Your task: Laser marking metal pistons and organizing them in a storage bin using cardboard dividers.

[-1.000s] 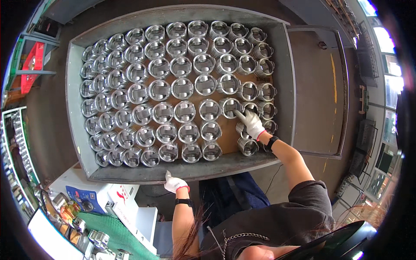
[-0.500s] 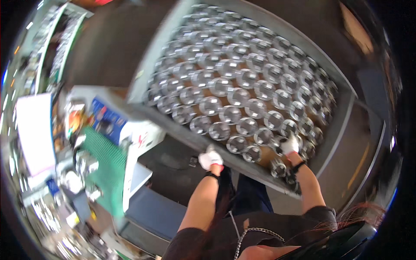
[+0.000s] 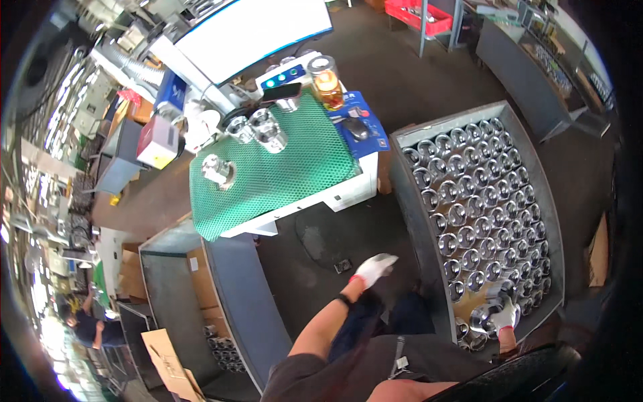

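Note:
My right hand [image 3: 507, 317], in a white glove with a red cuff, is closed on a shiny, piston-like metal part [image 3: 483, 319] at the near end of a grey metal bin [image 3: 429, 258]. That part looks larger and nearer than the ones around it; a second one may be in the same grip, which I cannot tell. Rows of similar round metal parts [image 3: 469, 232] stand in the bin on a brown sheet. My left hand [image 3: 376, 267], gloved too, hangs over the floor left of the bin, fingers stretched out and holding nothing.
A workbench with a green mesh mat [image 3: 295, 161] stands ahead on the left, bearing several metal parts [image 3: 270, 132], a phone [image 3: 281, 93], a jar [image 3: 327, 84], a mouse [image 3: 356, 128] and a monitor [image 3: 258, 33]. Another bin [image 3: 248, 288] with cardboard lies at left; a person [image 3: 90, 328] is beyond.
My view has swung left, bringing the bench into the middle and the bin to the right. My left hand has come off the bin's edge; my right hand now grips a metal part.

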A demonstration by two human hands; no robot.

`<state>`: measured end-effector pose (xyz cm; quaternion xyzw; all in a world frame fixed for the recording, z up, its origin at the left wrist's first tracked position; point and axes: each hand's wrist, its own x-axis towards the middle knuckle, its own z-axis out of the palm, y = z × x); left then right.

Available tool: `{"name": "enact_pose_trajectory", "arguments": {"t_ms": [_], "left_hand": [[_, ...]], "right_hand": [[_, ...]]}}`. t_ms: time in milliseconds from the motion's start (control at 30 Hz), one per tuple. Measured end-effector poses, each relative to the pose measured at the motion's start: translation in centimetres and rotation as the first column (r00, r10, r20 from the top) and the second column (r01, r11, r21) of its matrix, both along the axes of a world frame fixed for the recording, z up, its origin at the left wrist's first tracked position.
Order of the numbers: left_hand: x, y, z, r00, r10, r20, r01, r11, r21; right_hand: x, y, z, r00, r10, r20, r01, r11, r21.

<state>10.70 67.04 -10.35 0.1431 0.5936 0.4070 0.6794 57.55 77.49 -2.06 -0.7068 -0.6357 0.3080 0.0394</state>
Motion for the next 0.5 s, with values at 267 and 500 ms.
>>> {"name": "enact_pose_trajectory", "arguments": {"t_ms": [267,500], "left_hand": [[-11.0,-19.5,6.3,0.874,0.463,-0.149,-0.483,0.863,-0.151],[-16.0,-26.8,5.5,0.596,0.790,-0.143,-0.802,0.596,-0.047]], "right_hand": [[-29.2,1.9,7.7,0.546,0.818,-0.181,-0.828,0.560,0.028],[-55.3,6.8,9.4,-0.113,0.992,0.049,-0.987,-0.118,0.112]]}}
